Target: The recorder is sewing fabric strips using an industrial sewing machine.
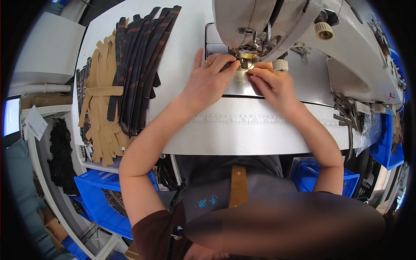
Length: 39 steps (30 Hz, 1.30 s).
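A white sewing machine [242, 26] stands at the top, its lamp lighting the needle area. Beside the presser foot, my left hand [208, 82], with a ring on one finger, has thumb and index finger closed on a small dark piece [226, 66]. Just right of the needle, my right hand [277, 89] is closed in a pinch, its fingertips on the lit plate's edge. What those right fingertips hold, if anything, is too small to make out. Both forearms rest across the white table [208, 141], over a printed ruler scale.
At the left lie a pile of tan strips [102, 104] and a fan of dark strips [145, 65]. Dark scraps [349, 112] lie near the right edge. Blue bins [97, 184] stand below the table on both sides. The machine's arm closes off the right.
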Each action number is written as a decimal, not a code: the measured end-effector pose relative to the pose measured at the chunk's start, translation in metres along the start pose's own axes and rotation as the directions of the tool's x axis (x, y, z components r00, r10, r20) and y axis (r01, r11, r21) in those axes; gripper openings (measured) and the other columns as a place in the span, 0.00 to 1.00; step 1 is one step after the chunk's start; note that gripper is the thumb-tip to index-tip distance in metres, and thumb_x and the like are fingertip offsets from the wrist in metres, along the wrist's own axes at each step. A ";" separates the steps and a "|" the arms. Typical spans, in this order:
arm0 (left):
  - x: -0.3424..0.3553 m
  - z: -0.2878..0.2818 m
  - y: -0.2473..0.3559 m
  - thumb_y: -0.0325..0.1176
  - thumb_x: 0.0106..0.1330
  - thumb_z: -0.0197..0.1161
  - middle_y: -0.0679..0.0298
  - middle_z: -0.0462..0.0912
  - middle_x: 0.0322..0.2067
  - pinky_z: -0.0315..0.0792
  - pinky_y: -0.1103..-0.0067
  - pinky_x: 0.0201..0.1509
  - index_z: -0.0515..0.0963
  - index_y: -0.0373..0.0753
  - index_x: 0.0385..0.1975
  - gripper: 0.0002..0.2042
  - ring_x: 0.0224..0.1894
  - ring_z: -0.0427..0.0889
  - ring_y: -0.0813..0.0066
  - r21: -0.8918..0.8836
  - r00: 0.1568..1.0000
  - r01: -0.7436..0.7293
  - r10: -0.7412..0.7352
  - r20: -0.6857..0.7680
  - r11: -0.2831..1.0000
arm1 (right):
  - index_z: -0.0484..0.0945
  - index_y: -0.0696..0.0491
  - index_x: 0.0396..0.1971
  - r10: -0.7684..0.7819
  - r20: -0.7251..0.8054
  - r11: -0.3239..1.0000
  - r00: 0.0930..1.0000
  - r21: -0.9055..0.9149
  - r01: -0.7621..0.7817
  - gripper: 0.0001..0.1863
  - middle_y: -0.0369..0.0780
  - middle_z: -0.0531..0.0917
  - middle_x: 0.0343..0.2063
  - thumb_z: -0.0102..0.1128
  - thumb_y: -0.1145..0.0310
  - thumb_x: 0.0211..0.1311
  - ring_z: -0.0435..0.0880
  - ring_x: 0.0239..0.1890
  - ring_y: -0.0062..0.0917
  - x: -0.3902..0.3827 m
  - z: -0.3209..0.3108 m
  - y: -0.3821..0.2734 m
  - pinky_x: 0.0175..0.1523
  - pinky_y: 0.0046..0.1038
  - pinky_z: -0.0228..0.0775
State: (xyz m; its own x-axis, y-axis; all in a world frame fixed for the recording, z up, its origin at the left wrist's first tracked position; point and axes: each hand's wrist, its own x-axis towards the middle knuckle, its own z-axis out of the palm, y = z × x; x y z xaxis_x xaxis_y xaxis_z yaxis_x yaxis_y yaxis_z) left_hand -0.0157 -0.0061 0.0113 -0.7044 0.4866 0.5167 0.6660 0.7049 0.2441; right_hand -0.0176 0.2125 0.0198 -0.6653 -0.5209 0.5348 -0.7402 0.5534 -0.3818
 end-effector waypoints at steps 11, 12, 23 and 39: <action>-0.005 0.002 -0.006 0.31 0.59 0.66 0.72 0.82 0.44 0.55 0.49 0.64 0.82 0.43 0.42 0.11 0.43 0.80 0.70 -0.028 0.999 0.021 -0.022 -0.045 0.999 | 0.79 0.60 0.38 0.352 0.573 -0.013 0.740 0.793 -0.609 0.09 0.40 0.83 0.35 0.54 0.71 0.66 0.81 0.29 0.18 0.021 -0.021 0.029 0.33 0.19 0.75; -0.005 0.001 -0.006 0.32 0.59 0.66 0.73 0.82 0.44 0.54 0.48 0.64 0.82 0.44 0.42 0.11 0.44 0.80 0.71 -0.007 0.999 0.016 -0.017 -0.040 1.000 | 0.80 0.58 0.40 0.343 0.351 0.465 0.871 0.742 -0.483 0.09 0.40 0.83 0.37 0.57 0.71 0.63 0.81 0.33 0.22 0.015 -0.014 0.020 0.36 0.23 0.74; -0.001 -0.002 -0.001 0.32 0.61 0.63 0.73 0.83 0.44 0.47 0.46 0.65 0.82 0.47 0.42 0.10 0.47 0.79 0.74 0.045 0.999 0.027 -0.025 -0.035 0.999 | 0.81 0.54 0.42 -0.088 0.036 0.979 0.995 -0.182 0.093 0.15 0.41 0.83 0.42 0.62 0.74 0.51 0.78 0.39 0.37 0.011 0.005 0.005 0.43 0.35 0.71; 0.123 0.068 -0.173 0.50 0.60 0.58 0.41 0.80 0.44 0.72 0.61 0.50 0.79 0.36 0.43 0.23 0.50 0.78 0.45 -0.034 0.909 0.412 -0.408 0.086 0.911 | 0.79 0.57 0.41 0.229 0.103 0.941 0.968 0.232 -0.248 0.11 0.46 0.77 0.47 0.61 0.74 0.58 0.74 0.50 0.40 -0.002 -0.011 0.011 0.54 0.35 0.67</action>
State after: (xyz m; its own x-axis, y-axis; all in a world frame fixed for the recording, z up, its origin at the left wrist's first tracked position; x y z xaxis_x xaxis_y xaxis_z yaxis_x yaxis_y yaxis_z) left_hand -0.2341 -0.0328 -0.0226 -0.9331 0.1991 0.2996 0.3246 0.8250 0.4627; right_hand -0.0233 0.2271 0.0228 -0.8237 -0.4440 0.3527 -0.5542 0.4990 -0.6662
